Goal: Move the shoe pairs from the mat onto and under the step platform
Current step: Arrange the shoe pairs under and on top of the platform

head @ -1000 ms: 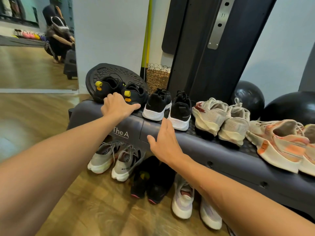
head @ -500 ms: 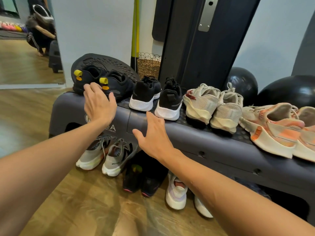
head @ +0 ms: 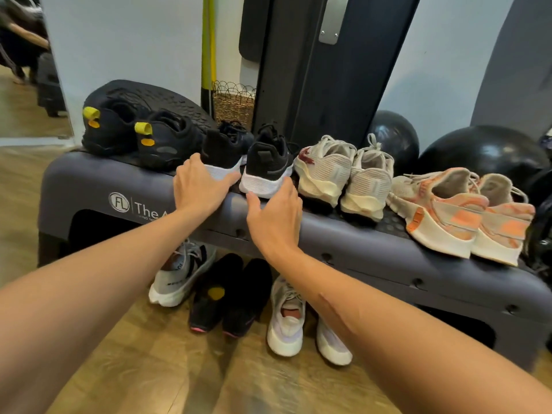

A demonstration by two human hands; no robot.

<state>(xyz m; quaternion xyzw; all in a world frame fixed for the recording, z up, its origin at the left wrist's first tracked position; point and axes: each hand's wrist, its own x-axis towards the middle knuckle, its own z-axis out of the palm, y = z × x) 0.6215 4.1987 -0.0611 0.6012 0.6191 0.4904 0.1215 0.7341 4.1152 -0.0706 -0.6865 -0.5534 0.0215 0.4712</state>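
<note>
A dark grey step platform point(head: 89, 186) carries several shoe pairs in a row: black with yellow heel tabs point(head: 134, 135), black with white soles point(head: 265, 162), cream point(head: 343, 171) and orange-and-cream point(head: 457, 210). My left hand point(head: 200, 186) lies flat on the platform's front edge, fingers touching the heel of the left black-and-white shoe point(head: 221, 156). My right hand point(head: 274, 216) rests spread at the heel of the right one, holding nothing. Under the platform stand a grey pair point(head: 176, 276), a black pair point(head: 227, 294) and a white pair point(head: 286, 321).
Two black exercise balls point(head: 484, 150) sit behind the platform at the right. A dark upright post point(head: 322, 85), a wicker basket point(head: 233, 100) and a black balance disc point(head: 155, 97) stand behind it. Wood floor point(head: 149, 377) lies in front. A mirror point(head: 21, 55) is at far left.
Both hands moved right along the platform, from the yellow-tabbed black pair to the heels of the black-and-white pair. The camera shifted closer and rightward.
</note>
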